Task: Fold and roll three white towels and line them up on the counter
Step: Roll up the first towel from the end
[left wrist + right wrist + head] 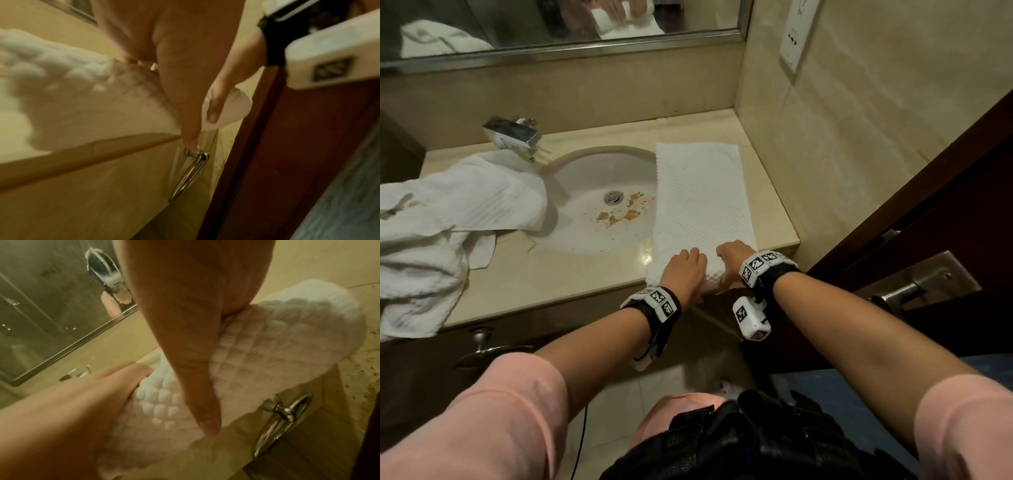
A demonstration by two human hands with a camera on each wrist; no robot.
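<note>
Both arms reach fwd & down from pink sleeves, wrists w/ black bands and marker blocks. Left hand and right hand sit side by side on the near, rolled end of the folded towel, at the front edge of the counter, right of the sink. Rest of that towel lies flat in a long strip running back toward the wall. Fingers of both hands curl over the top of the roll, close together, thumbs tucked under the near side.

Head view only: 2 loose white towels heaped on the counter left of the sink, 1 draping over the rim, beside the faucet; brown stains by the drain.

Left wrist view only: left thumb points down past the counter edge, right thumb lies across the roll's end face.

Right wrist view only: quilted diamond texture of the roll, ring pull on the cabinet below, mirror at left.
</note>
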